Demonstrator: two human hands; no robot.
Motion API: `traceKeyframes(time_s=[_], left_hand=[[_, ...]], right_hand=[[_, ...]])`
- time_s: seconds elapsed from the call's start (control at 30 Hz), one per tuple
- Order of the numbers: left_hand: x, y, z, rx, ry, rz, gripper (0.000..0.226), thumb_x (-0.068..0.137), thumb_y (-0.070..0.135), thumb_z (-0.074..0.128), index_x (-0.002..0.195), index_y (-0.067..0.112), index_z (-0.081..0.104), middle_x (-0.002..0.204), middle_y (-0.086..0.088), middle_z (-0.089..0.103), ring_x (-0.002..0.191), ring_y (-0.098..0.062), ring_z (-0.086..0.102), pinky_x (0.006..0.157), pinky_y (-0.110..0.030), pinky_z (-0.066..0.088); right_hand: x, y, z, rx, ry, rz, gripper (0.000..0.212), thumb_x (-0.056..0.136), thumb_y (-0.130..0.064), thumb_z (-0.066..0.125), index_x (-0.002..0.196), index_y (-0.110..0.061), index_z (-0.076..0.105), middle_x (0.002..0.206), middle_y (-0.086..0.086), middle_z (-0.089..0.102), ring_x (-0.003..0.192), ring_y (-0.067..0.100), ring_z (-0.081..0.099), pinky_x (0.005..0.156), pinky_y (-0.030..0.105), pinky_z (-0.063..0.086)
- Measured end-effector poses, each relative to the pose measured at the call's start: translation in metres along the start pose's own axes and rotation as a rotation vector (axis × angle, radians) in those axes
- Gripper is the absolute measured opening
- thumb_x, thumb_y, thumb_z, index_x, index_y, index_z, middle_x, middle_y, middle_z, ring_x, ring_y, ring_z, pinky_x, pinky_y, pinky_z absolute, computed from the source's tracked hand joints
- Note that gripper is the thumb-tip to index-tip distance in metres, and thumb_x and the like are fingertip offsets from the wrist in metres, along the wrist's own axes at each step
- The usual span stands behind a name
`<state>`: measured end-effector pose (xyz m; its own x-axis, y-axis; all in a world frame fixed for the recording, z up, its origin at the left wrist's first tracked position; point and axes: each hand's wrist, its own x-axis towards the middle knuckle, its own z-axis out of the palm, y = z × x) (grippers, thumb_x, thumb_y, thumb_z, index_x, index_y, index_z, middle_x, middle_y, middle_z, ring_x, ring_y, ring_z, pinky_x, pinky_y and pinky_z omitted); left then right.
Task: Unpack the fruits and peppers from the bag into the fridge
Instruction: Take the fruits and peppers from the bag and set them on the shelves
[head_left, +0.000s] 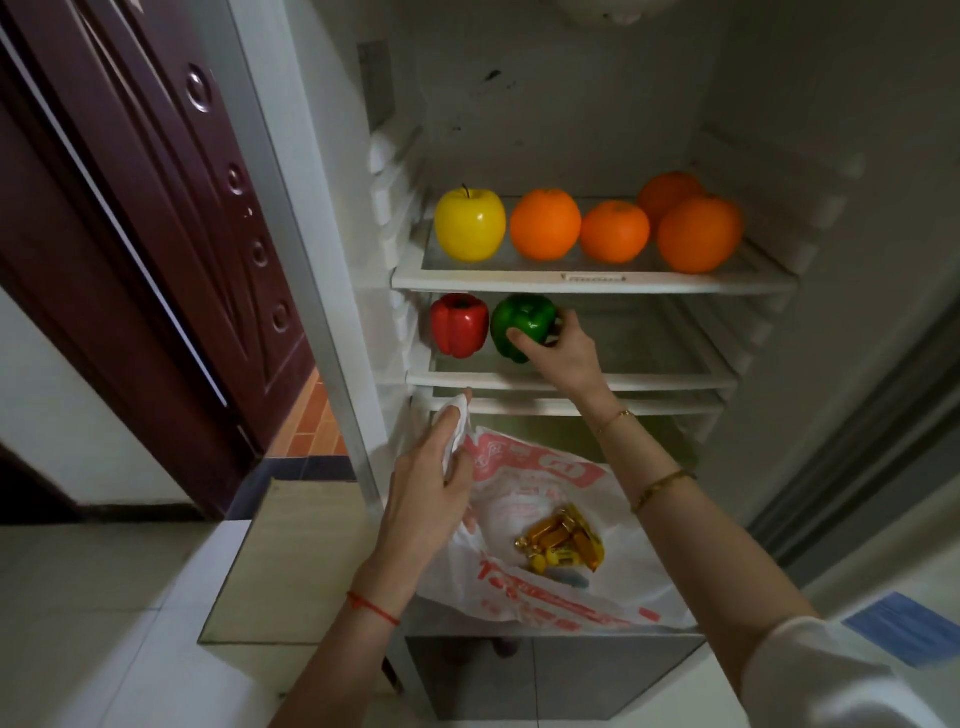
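A right hand (558, 353) closes its grip on a green pepper (522, 325) beside the red pepper (459, 325), under the oranges; the left hand (434, 478) clutches the plastic bag (545, 499) handle below

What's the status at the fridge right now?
Right hand grips green pepper beside red pepper. Left hand holds bag. Nothing blocking.

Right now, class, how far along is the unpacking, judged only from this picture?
Done: yellow apple and four oranges sit on the upper shelf, red pepper below. In hand: the right hand grips the green pepper there; the left hand holds the bag. Left: only wrapped sweets show inside.
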<state>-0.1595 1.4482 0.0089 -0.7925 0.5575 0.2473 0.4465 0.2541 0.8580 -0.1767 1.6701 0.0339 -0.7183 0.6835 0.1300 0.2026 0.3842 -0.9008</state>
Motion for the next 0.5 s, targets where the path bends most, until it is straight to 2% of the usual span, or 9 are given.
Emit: traceKeyframes(time_s=[0.1,0.2,0.27,0.37,0.43,0.5], left_hand=[[0.002,-0.001,0.001,0.01,-0.016,-0.007,0.055,0.099,0.009,0.047,0.146,0.035,0.035,0.1,0.005,0.062,0.059,0.002,0.06,0.055,-0.007,0.046],[0.002,-0.002,0.001,0.021,-0.021,-0.018,0.053,0.099,0.011,0.047,0.148,0.03,0.037,0.109,0.006,0.062,0.071,-0.01,0.066,0.064,-0.014,0.055],[0.002,-0.003,0.002,0.028,-0.023,-0.02,0.053,0.099,0.011,0.047,0.148,0.032,0.037,0.111,0.001,0.062,0.07,-0.012,0.066,0.064,-0.016,0.056],[0.0,-0.003,0.003,0.029,-0.028,-0.001,0.054,0.099,0.011,0.047,0.149,0.031,0.037,0.096,0.004,0.059,0.059,-0.006,0.058,0.057,-0.012,0.051],[-0.001,-0.003,0.003,0.032,-0.029,0.019,0.055,0.099,0.011,0.047,0.148,0.034,0.036,0.098,0.004,0.057,0.059,-0.004,0.053,0.06,-0.01,0.05],[-0.004,-0.004,0.004,0.015,-0.032,0.03,0.056,0.099,0.011,0.047,0.147,0.038,0.035,0.105,-0.001,0.06,0.064,-0.003,0.054,0.063,-0.011,0.052]], right_hand=[[0.01,-0.001,0.008,0.014,0.025,0.025,0.067,0.085,-0.036,0.073,0.136,-0.006,0.042,0.13,0.009,0.059,0.119,0.024,0.057,0.086,0.019,0.042],[0.012,0.005,0.012,0.005,0.03,0.03,0.069,0.083,-0.036,0.075,0.136,-0.005,0.042,0.13,0.01,0.059,0.119,0.024,0.058,0.084,0.018,0.042],[0.011,0.008,0.011,-0.004,0.027,0.037,0.075,0.081,-0.037,0.077,0.138,-0.004,0.04,0.133,0.011,0.057,0.118,0.026,0.059,0.087,0.021,0.045],[0.001,0.012,0.004,-0.025,0.044,0.032,0.084,0.078,-0.039,0.08,0.141,-0.004,0.036,0.137,0.013,0.051,0.12,0.027,0.055,0.095,0.033,0.05],[-0.013,0.017,-0.004,-0.032,0.125,-0.025,0.073,0.077,-0.038,0.081,0.131,-0.006,0.044,0.126,0.011,0.056,0.109,0.023,0.058,0.087,0.032,0.053],[-0.036,0.024,-0.013,-0.055,0.203,-0.123,0.045,0.081,-0.033,0.078,0.11,-0.009,0.054,0.101,0.004,0.062,0.086,0.014,0.06,0.073,0.023,0.052]])
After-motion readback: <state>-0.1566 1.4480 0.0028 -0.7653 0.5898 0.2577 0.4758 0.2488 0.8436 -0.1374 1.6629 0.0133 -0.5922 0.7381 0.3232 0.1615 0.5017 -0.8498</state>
